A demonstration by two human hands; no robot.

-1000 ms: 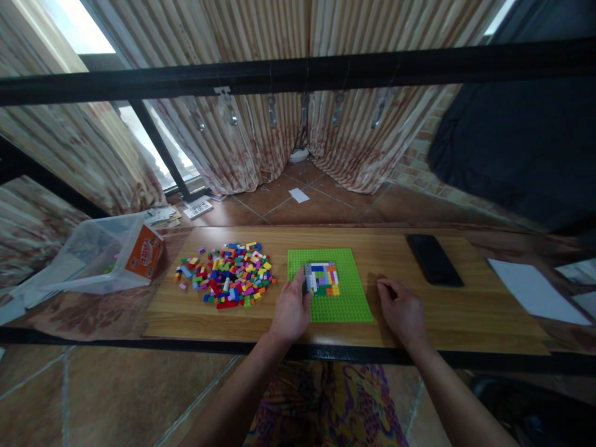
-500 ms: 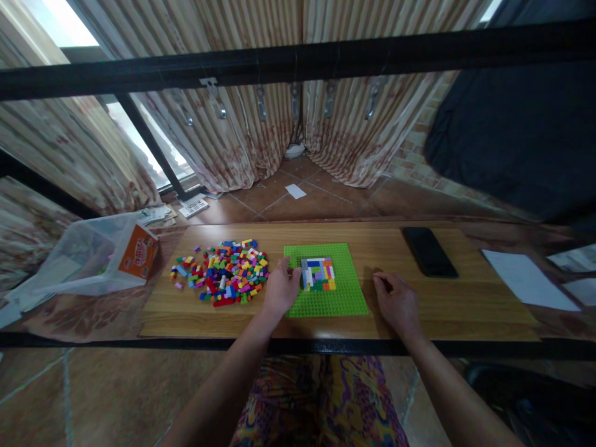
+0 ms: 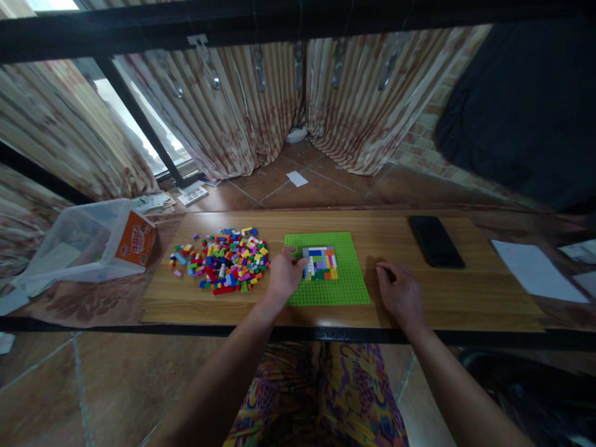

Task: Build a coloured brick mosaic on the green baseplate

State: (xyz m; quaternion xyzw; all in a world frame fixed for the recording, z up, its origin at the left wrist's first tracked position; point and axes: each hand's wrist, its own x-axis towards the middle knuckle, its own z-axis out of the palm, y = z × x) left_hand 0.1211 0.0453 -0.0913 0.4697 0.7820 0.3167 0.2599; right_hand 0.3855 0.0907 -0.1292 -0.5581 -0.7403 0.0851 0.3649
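My left hand [image 3: 285, 274] is over the left edge of a green studded baseplate [image 3: 350, 288]. Its thumb reaches the left side of a low square build of toy bricks [image 3: 329, 273], in white, blue, orange, green and purple. The thumb and forefinger look apart; the other fingers are hidden, and no brick shows between them. My right hand [image 3: 401, 293] rests on the table just right of the baseplate, fingers curled and tips pressed together. Whatever they might hold cannot be made out. Left of my left hand lies a loose pile of colourful bricks [image 3: 237, 261].
A black phone [image 3: 436, 242] lies on the wooden table [image 3: 186, 310] at the right. Past the table's left end stands a clear plastic bin [image 3: 84, 239] with an orange label. White paper [image 3: 535, 271] lies off the right end. A dark bar [image 3: 298, 22] crosses above.
The camera view has tilted slightly downward. My left thumb has shifted a little to the right, onto the left side of the brick build. My right hand stays curled in place.
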